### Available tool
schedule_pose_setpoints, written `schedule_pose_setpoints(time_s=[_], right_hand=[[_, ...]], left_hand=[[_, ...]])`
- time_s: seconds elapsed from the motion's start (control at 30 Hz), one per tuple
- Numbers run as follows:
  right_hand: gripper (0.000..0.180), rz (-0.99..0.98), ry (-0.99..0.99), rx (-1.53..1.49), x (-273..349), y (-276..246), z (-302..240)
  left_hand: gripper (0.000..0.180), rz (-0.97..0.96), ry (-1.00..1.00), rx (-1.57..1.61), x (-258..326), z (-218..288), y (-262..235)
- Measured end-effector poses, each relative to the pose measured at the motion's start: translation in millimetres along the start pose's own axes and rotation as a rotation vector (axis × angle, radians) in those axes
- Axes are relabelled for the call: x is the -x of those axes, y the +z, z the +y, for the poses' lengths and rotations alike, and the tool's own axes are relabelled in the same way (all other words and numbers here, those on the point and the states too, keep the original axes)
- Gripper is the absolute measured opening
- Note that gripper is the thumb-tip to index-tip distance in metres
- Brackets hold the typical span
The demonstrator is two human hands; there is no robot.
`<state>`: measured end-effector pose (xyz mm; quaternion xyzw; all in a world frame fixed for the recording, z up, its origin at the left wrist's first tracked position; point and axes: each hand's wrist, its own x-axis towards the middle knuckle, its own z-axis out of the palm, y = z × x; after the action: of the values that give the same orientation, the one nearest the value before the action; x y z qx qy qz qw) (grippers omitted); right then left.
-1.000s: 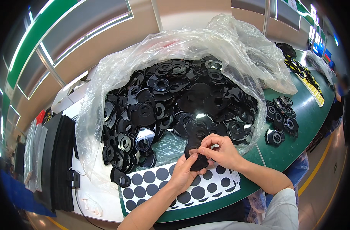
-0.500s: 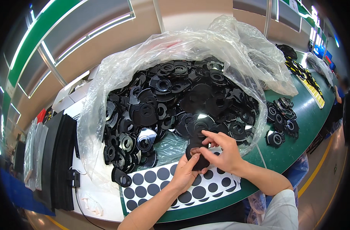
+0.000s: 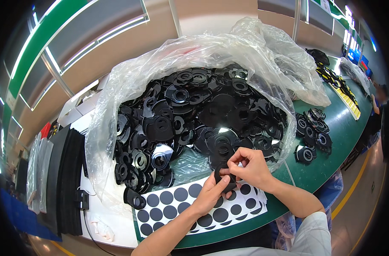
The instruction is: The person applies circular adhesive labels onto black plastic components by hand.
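Observation:
My left hand is closed round a flat black plastic part with a round opening, held above the front edge of the bench. At the part's upper side my right hand pinches thumb and forefinger together; whatever lies between them is too small to make out. Below both hands lies a white sheet of round black stickers. Just beyond the fingers begins a heap of similar glossy black parts, many with ring-shaped centres, inside a large clear plastic bag.
More black parts lie on the green bench to the right. Black sheets stand stacked at the left, near a small black device with a cable. Farther right lie black-and-yellow pieces. A person is at the far right.
My right hand's fingers have drawn together into a pinch at the part's upper edge. The held part has tilted slightly and moved a little right in my left hand.

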<state>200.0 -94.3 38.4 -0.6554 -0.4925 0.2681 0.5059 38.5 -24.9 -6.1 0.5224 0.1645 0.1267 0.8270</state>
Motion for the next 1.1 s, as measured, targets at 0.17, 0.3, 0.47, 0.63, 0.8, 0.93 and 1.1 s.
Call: schedule_pose_setpoints(time_s=[0.17, 0.3, 0.47, 0.63, 0.8, 0.93, 1.1], right_hand=[[0.026, 0.138, -0.221, 0.372, 1, 2, 2], [0.039, 0.204, -0.35, 0.612, 4, 5, 0], [0.043, 0.003, -0.279, 0.611, 2, -7, -8], [0.034, -0.212, -0.16, 0.358, 0, -25, -13], [0.018, -0.144, -0.063, 0.255, 2, -23, -9], [0.01, -0.009, -0.104, 0.236, 1, -18, -8], [0.011, 0.652, -0.292, 0.588, -25, -77, -7]], left_hand=[[0.082, -0.032, 0.014, 0.021, 1, 5, 7], [0.103, -0.079, 0.004, -0.052, 0, 9, 8], [0.1, -0.066, -0.022, 0.061, 1, 14, 6], [0.104, -0.018, -0.115, 0.12, 1, 16, 6], [0.104, -0.035, -0.141, 0.164, 1, 19, 4], [0.09, -0.105, -0.059, 0.283, 1, 19, 1], [0.057, 0.066, 0.163, -0.036, 17, 48, 2]])
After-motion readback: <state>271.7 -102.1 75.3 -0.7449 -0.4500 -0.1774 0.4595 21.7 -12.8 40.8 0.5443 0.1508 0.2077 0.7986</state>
